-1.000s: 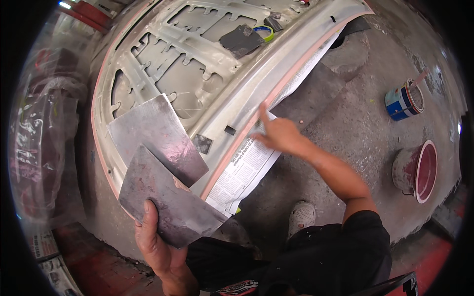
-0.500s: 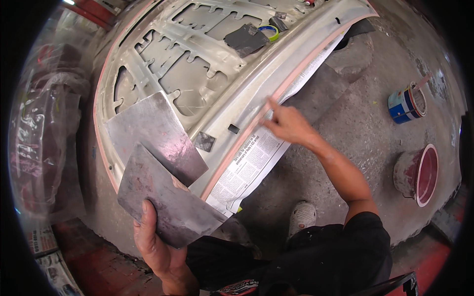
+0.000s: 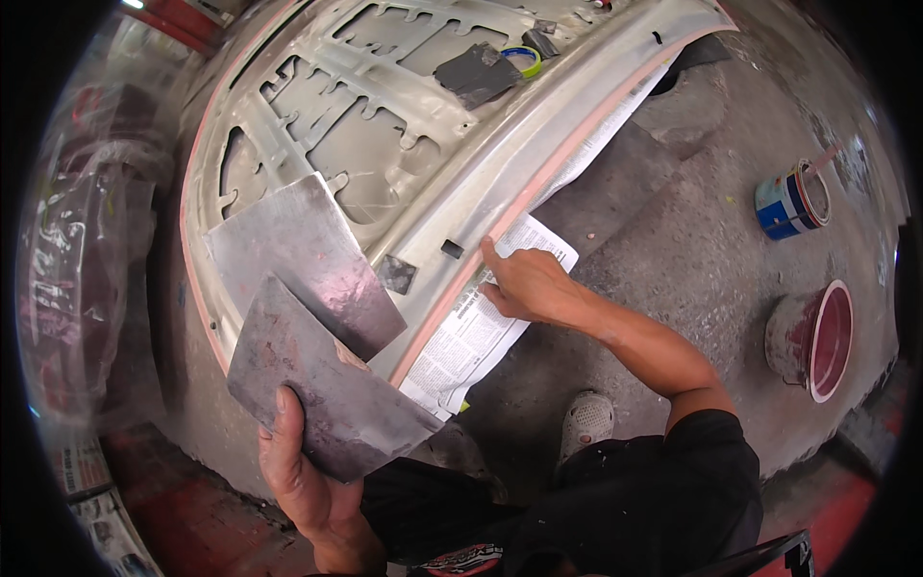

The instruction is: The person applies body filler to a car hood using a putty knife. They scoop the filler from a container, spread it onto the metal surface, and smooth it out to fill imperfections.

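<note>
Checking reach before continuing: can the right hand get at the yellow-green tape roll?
Likely yes, with a stretch: the right hand seems empty, and nothing blocks the way across the metal panel to the tape roll.

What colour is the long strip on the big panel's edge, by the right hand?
The strip is pale pink; the head view shows it best.

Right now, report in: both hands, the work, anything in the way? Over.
Left grip: holding dark plate. Right grip: index finger at pink edge of panel. Lighter plate hides part of panel. Over.
</note>
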Available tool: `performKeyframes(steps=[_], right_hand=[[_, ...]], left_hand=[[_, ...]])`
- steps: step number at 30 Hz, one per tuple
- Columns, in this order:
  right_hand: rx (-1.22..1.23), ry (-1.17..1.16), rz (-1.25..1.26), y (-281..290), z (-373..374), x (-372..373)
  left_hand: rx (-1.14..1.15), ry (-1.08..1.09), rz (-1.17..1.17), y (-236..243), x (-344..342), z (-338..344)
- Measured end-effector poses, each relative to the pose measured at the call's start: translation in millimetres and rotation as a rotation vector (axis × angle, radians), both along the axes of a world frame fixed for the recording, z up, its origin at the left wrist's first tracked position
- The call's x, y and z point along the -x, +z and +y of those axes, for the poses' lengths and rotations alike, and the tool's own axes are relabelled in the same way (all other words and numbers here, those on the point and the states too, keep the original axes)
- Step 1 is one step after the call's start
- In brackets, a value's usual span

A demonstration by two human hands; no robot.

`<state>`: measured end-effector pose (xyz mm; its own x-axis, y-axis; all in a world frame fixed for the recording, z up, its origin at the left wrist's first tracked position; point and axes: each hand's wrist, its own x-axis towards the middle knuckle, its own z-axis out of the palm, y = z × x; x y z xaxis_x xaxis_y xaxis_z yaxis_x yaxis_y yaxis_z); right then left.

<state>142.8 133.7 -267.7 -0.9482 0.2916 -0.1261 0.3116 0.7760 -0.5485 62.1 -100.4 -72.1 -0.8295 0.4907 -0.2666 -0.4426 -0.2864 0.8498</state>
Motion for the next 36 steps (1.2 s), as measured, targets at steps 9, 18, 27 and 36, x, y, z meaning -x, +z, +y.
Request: performKeyframes(steps=[9,18,27,36], right_hand=[[0.663,0.481,-0.099,3,2,-7],[0.093,-0.357,0.137,5,83,-38],[0.027,-0.320,0.042,-16,75,-42],[-0.132,-0.183,0.046,-9,30,-17]], left_hand=[[0.001,0.008,-0.005,3,0,-4],[-0.009,0.030,0.025,5,1,-6],[0.008,0.016,0.025,5,1,-4],[0.003,0.008,0.023,5,0,-2]])
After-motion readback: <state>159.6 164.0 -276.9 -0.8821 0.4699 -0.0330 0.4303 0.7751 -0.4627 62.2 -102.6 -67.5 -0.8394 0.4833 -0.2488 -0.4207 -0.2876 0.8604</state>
